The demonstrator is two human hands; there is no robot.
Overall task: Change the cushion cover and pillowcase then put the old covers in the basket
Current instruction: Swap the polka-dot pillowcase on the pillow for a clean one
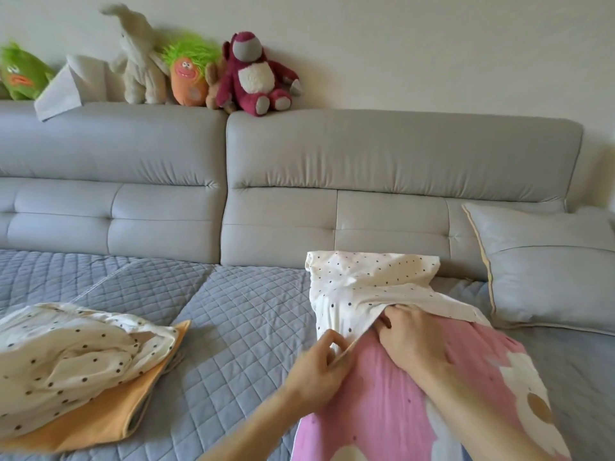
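Note:
A pink pillowcase with a white flower print [382,404] lies on the sofa seat in front of me. Its far end is inside a cream dotted cover [362,281], which reaches toward the backrest. My left hand [319,364] pinches the open hem of the dotted cover at its left side. My right hand [409,334] grips the same hem further right, fingers tucked under the fabric. At the left, a second cream dotted cover [66,354] lies crumpled on a flat orange cover [109,414].
A grey cushion with yellow piping [552,261] leans at the right of the grey sofa [366,168]. The seat has a blue quilted mat [233,327]. Several plush toys [256,74] and a folded grey cloth [63,88] sit on the backrest top. No basket is in view.

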